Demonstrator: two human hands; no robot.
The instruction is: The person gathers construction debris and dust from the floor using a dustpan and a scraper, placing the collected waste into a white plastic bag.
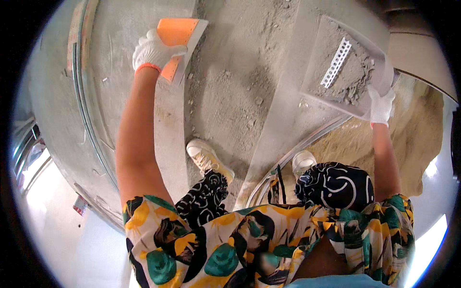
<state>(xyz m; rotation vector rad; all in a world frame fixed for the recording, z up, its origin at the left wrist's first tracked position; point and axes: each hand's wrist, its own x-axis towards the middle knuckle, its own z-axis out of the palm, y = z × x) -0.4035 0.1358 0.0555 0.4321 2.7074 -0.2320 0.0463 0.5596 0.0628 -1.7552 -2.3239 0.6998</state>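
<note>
My left hand (153, 52), in a white knit glove with an orange cuff, grips a wide orange scraper (176, 32) with a pale grey edge. The scraper is over the left border of a dusty strip of floor (234, 90). On the right, my gloved right hand (381, 104) holds the rim of a greyish dustpan-like scoop (329, 99); its fingers are partly hidden. Grey crumbly debris (354, 73) lies in the scoop. Across that debris rests a white perforated strip (336, 63).
A sand-coloured heap (338, 140) lies at the right, beside a curved metal track (299, 144). Thin metal rods (84, 108) run along the floor at the left. My shoes (209, 158) stand on and beside the dusty strip, which holds loose grit and small lumps (258, 100).
</note>
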